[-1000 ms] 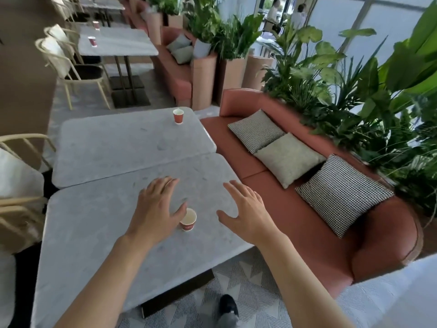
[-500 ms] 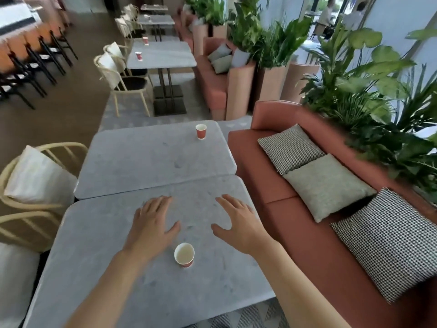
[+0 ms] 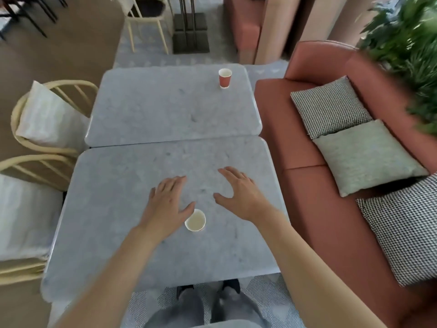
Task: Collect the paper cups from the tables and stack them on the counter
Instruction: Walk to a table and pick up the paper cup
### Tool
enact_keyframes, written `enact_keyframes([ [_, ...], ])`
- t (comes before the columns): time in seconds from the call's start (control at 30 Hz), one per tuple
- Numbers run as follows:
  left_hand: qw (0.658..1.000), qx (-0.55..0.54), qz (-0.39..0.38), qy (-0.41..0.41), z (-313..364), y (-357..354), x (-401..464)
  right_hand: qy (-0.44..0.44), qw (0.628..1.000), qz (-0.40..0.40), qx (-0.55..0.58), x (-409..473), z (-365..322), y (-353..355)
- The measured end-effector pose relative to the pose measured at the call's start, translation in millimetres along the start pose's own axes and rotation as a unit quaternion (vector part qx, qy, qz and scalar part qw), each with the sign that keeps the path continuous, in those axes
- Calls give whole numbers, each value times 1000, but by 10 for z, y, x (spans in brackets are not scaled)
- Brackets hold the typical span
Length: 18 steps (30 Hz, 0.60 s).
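Note:
A red paper cup [image 3: 195,220] with a white inside stands upright on the near grey marble table [image 3: 113,233], seen almost from above. My left hand [image 3: 166,205] hovers open just left of it, the thumb tip close to the rim. My right hand [image 3: 238,192] is open to the cup's upper right, a short gap away. Neither hand holds anything. A second red paper cup [image 3: 225,78] stands on the far table [image 3: 151,110], near its far right corner.
A terracotta sofa [image 3: 305,185] with three cushions runs along the tables' right side, with plants [image 3: 406,50] behind it. Cream wooden chairs [image 3: 42,119] with pale cushions stand on the left. My feet [image 3: 208,292] are at the near table's front edge.
The view has tilted down and closer over the near table. The cup now sits lower between my hands, and my left thumb has come close to its rim.

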<state>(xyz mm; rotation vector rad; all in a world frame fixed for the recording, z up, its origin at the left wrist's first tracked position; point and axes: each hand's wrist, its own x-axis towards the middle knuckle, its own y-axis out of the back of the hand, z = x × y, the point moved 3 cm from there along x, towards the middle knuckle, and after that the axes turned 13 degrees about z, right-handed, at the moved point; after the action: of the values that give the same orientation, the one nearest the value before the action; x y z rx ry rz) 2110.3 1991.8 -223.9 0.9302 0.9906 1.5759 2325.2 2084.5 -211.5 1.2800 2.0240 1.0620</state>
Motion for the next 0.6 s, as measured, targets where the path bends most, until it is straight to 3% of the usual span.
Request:
enact_keyframes([
  [0.3,993,-8,-118,-10,-234,-732,-169,-82,992,-85,48,-99,162,-625],
  [0.6,984,13,-177,-17,-379,-1259,-310,-108,981,-158,38,-334,447,-1069],
])
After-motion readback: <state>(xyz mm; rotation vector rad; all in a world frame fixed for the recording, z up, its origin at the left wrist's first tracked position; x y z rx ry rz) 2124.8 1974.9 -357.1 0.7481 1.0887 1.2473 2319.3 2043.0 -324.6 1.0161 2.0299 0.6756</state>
